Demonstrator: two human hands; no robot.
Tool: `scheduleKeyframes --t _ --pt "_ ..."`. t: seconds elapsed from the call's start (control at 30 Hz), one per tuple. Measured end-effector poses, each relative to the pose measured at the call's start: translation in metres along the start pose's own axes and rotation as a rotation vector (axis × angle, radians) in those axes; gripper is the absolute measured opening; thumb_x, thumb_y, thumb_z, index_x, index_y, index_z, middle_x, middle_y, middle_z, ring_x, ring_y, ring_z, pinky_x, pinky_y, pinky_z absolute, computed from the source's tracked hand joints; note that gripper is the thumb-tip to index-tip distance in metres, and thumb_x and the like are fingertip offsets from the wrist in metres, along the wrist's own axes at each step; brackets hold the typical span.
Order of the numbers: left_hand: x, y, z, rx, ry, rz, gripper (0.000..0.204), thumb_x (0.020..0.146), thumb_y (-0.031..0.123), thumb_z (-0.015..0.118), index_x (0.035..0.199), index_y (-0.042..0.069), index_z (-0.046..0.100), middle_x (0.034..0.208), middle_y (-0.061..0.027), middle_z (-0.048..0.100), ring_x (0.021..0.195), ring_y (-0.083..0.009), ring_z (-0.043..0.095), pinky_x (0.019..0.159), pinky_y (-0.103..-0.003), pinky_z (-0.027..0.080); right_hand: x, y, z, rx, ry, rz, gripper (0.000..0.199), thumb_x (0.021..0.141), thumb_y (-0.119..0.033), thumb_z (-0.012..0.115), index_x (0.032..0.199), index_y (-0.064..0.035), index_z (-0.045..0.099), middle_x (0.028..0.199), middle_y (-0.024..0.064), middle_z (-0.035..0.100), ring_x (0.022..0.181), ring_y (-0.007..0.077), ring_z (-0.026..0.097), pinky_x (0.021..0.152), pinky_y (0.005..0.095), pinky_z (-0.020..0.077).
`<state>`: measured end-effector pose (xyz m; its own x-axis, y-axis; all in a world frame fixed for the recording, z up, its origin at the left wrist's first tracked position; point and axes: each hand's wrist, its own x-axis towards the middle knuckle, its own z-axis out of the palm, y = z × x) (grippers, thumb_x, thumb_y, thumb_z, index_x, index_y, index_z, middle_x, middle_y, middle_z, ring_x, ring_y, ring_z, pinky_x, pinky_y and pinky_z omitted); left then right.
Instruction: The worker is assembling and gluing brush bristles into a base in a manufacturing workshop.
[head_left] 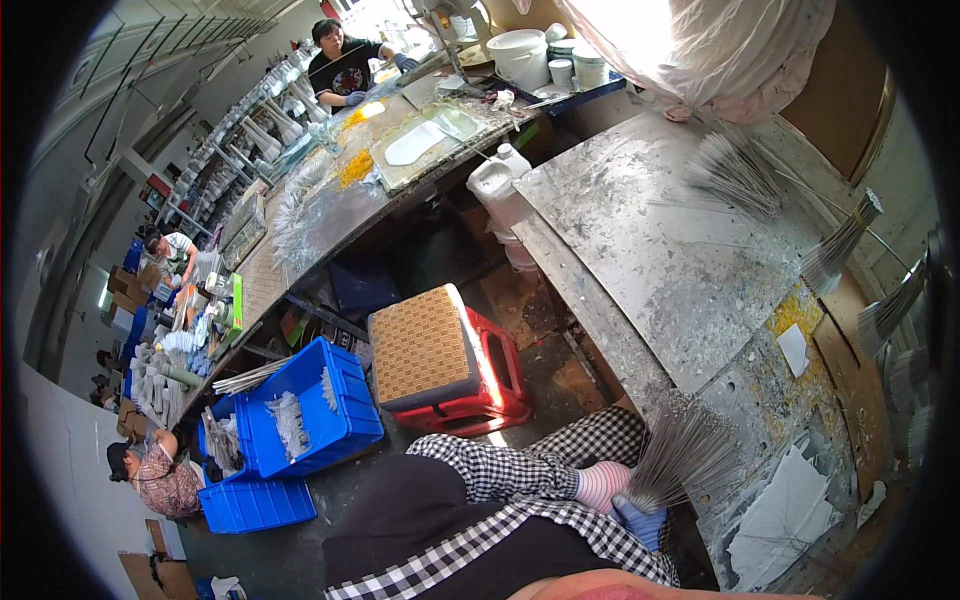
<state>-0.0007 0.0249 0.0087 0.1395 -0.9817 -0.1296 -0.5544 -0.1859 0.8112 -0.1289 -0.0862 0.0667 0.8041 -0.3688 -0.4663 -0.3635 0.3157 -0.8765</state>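
Observation:
At the near edge of the worktable, a bundle of thin grey wire-like stems (685, 455) fans out toward the upper right. My right hand (642, 525), in a blue-grey glove, is closed around the gathered lower end. Against that same end lies my left hand (604, 486), reached by a checked sleeve and covered in pink-and-white stripes; its fingers are hidden, so its grip cannot be made out. The stems' tips rest over the stained grey tabletop (620, 220).
More stem bundles (735, 175) lie or lean along the table's far and right sides. Torn white sheeting (785, 520) lies near right. To the left are a red stool (500, 365) with a patterned seat and blue crates (340, 400). A co-worker (345, 70) stands behind the long bench.

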Motion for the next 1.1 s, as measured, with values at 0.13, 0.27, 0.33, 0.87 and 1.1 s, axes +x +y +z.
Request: scheduleKeyframes --t 0.13,0.27,0.33,0.87,1.1 --pt "0.0 -0.001 0.005 -0.017 -0.001 0.027 0.063 0.059 0.037 0.083 0.108 0.002 0.064 0.098 -0.019 0.066 0.091 -0.0374 0.064 0.081 -0.041 0.053 0.002 0.013 -0.005 -0.002 0.01 -0.008 0.056 0.07 -0.008 0.085 0.118 0.0014 0.057 0.112 0.0077 0.06 0.1 0.017 0.059 0.088 0.0314 0.0523" --pt "0.003 -0.013 0.017 -0.031 0.0 0.01 0.063 0.059 0.037 0.083 0.109 0.004 0.064 0.101 -0.0181 0.066 0.094 -0.0364 0.064 0.083 -0.04 0.053 0.003 0.012 -0.004 0.063 0.012 0.024 0.059 0.069 -0.008 0.086 0.118 0.002 0.055 0.113 0.0082 0.059 0.1 0.0181 0.059 0.09 0.0324 0.0517" --pt "0.001 -0.008 0.011 0.014 -0.009 0.021 0.062 0.059 0.037 0.082 0.109 0.005 0.065 0.101 -0.0179 0.066 0.094 -0.0364 0.064 0.083 -0.04 0.053 0.004 0.013 -0.004 -0.007 0.002 -0.042 0.059 0.069 -0.007 0.085 0.119 0.0026 0.055 0.114 0.0087 0.059 0.101 0.0185 0.058 0.092 0.033 0.0507" --pt "0.002 0.003 -0.004 -0.033 -0.057 0.0 0.067 0.058 0.041 0.082 0.11 0.001 0.066 0.1 -0.0192 0.067 0.093 -0.0381 0.064 0.083 -0.041 0.052 -0.002 -0.005 0.004 0.066 0.013 0.021 0.052 0.07 -0.006 0.085 0.115 0.001 0.059 0.108 0.0071 0.062 0.095 0.0162 0.06 0.086 0.0309 0.0528" --pt "0.002 -0.008 0.01 -0.009 -0.013 0.023 0.063 0.06 0.039 0.081 0.108 0.002 0.065 0.097 -0.0191 0.067 0.09 -0.037 0.064 0.08 -0.04 0.053 0.0 -0.003 0.003 0.08 0.006 0.027 0.053 0.07 -0.007 0.084 0.116 0.0006 0.059 0.107 0.0064 0.062 0.094 0.0159 0.061 0.086 0.0307 0.0537"
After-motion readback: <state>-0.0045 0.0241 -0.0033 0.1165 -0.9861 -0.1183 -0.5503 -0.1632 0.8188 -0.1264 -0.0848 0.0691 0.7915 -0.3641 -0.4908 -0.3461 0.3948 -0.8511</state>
